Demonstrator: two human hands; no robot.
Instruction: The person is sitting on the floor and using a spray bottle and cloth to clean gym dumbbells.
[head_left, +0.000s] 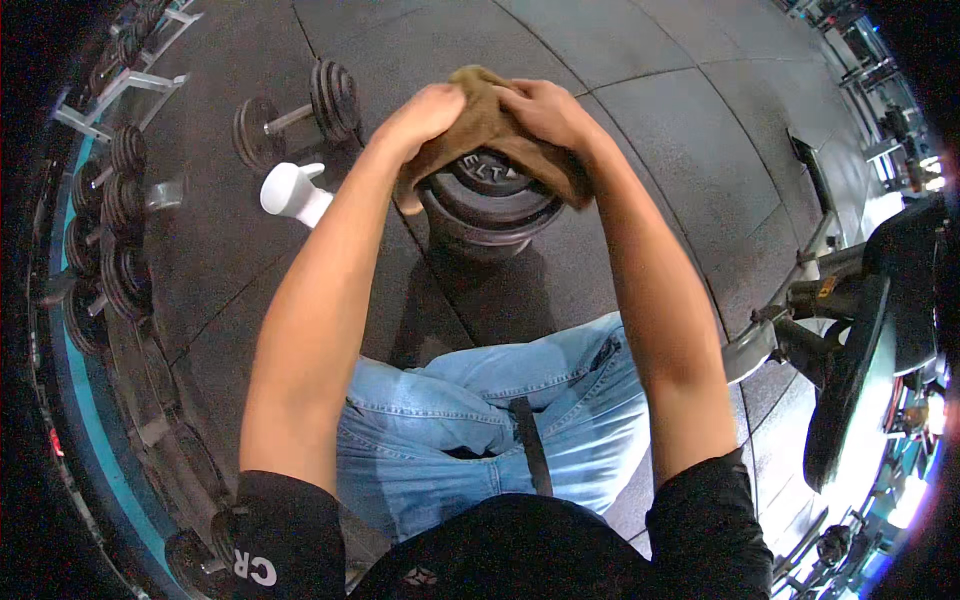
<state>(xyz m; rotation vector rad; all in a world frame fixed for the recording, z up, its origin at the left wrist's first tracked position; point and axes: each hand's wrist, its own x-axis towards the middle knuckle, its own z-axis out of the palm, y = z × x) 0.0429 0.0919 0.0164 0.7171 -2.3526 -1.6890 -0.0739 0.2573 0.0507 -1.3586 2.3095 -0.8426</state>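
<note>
A brown cloth (484, 127) is draped over the upper part of a dark dumbbell (487, 210) with round, stepped weight plates and raised lettering on its end. My left hand (431, 116) grips the cloth at its left side, the fingertips hidden. On the right, my right hand (551, 112) holds the same cloth, knuckles up and fingers bent over its top. The dumbbell's far side is covered by the cloth and hands. Beside my left forearm is a white plastic bottle (289, 191), partly hidden by that arm.
Another plate dumbbell (289, 118) lies on the dark rubber floor (652, 135) beyond the bottle. Several dumbbells sit on a rack (124, 217) along the left. A padded bench (855, 360) with a metal frame stands close on the right. My jeans-clad legs (495, 412) are folded before me.
</note>
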